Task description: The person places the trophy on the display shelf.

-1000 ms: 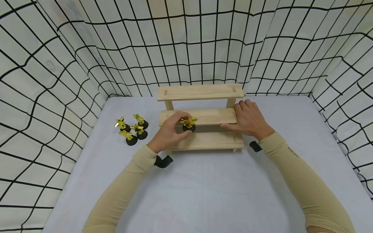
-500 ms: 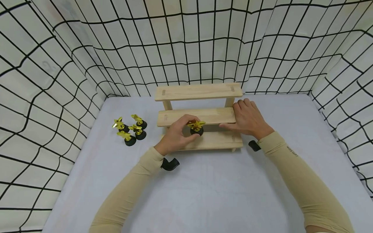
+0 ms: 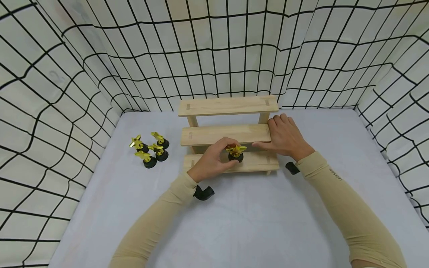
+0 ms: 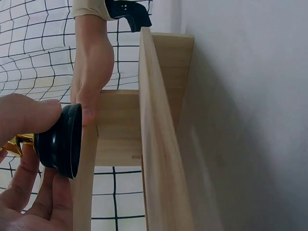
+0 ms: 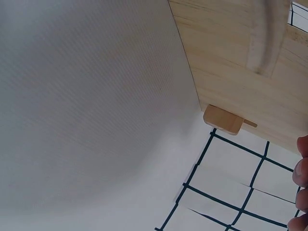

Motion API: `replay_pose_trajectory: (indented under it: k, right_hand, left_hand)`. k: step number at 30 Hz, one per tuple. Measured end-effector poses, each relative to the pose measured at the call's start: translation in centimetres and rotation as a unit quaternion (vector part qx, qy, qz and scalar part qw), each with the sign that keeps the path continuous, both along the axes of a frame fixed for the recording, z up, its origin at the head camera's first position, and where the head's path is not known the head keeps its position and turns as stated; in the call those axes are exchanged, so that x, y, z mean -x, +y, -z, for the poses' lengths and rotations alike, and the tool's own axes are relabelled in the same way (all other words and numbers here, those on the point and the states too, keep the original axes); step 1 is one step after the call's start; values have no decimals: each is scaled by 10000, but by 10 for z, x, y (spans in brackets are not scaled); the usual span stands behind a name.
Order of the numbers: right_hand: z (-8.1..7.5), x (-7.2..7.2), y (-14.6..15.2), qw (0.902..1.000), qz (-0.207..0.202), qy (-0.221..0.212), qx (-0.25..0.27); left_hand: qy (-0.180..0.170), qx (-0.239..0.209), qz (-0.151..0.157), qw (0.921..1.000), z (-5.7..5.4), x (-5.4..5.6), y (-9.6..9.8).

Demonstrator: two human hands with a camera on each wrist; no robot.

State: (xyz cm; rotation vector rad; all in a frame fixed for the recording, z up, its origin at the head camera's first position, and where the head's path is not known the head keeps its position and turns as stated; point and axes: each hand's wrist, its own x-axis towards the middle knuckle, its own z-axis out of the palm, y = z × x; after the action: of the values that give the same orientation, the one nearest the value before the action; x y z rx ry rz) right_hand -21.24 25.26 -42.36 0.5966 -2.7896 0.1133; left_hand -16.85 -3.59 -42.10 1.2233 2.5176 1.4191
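Gold star-topped trophy with a round black base (image 3: 236, 153) — held roughly upright, clear above the lowest board (image 3: 257, 162) of a three-tier pale wooden stand (image 3: 228, 106). Left hand (image 3: 215, 159) pinches it between thumb and fingers; right hand (image 3: 285, 137) grips the middle board (image 3: 221, 135) at its right end. Step in hand, by my judgement: positioning. Next move would call for lowering the base flat — then releasing.
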Motion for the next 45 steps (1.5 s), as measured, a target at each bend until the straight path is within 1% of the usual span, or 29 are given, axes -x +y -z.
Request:
replay_pose_trajectory:
  k: [4, 10, 20, 29, 33, 36, 39, 45]
  right_hand:
    - [1, 0, 0, 10000, -10, 11, -42]
    - [1, -1, 0, 9999, -23, -99, -25]
    - [2, 0, 1, 9999, -78, 76, 20]
    - [2, 0, 1, 9999, -94, 118, 29]
    - [2, 1, 2, 9997, -144, 200, 21]
    - [3, 1, 2, 9994, -173, 290, 7]
    - [3, 1, 2, 9992, -193, 347, -4]
    - [4, 0, 3, 9989, -242, 400, 61]
  left_hand:
    - [52, 49, 26, 10000, 2, -3, 4]
    - [-49, 106, 144, 9998, 8, -4, 11]
    - [-200, 270, 286, 9990, 18, -4, 18]
    - [-356, 397, 349, 9980, 25, -3, 25]
    - [-473, 430, 349, 9973, 26, -2, 28]
    - [-668, 432, 344, 9962, 24, -3, 30]
    - [-791, 457, 324, 9953, 22, -3, 32]
    - [-818, 552, 245, 9948, 22, -3, 35]
